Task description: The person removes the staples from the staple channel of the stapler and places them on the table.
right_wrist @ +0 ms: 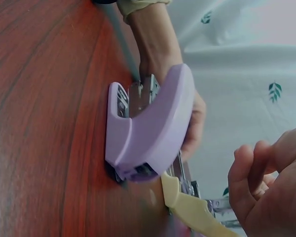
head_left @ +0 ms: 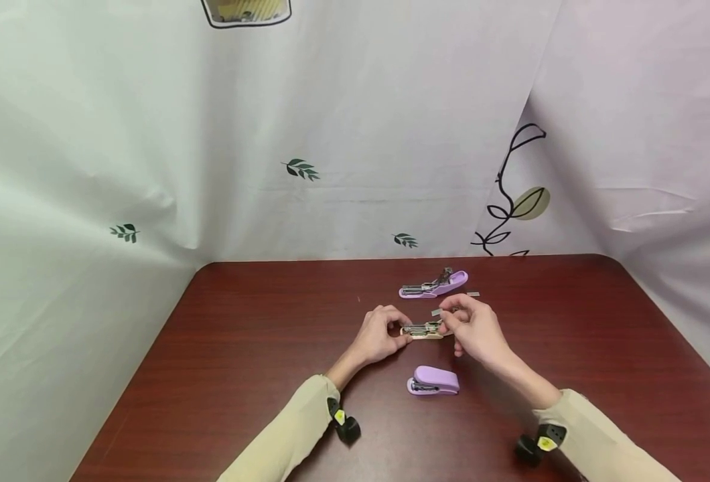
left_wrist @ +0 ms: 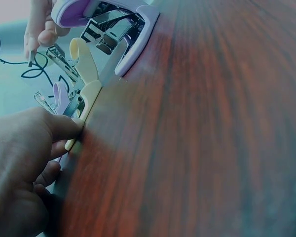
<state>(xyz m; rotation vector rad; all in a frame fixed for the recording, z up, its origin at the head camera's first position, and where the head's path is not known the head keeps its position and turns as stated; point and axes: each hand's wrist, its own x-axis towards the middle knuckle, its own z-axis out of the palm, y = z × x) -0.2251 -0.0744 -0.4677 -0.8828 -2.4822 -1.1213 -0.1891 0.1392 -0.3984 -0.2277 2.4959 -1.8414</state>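
Note:
A pale yellow stapler (head_left: 424,336) lies opened on the table, its metal magazine exposed. My left hand (head_left: 377,333) pinches its left end between thumb and fingers; the left wrist view shows the thumb on the yellow base (left_wrist: 91,93). Above the stapler's right part, my right hand (head_left: 477,331) pinches a small strip of staples (head_left: 436,312) between thumb and forefinger. The same strip appears edge-on in the left wrist view. My right hand partly hides the stapler's raised top in the head view.
A closed purple stapler (head_left: 436,380) lies nearer to me, below both hands. Farther back is another purple stapler (head_left: 445,286), opened out. A second staple strip (head_left: 473,294) lies right of it. Whitish cloth (head_left: 355,134) hangs behind the dark red table (head_left: 258,361).

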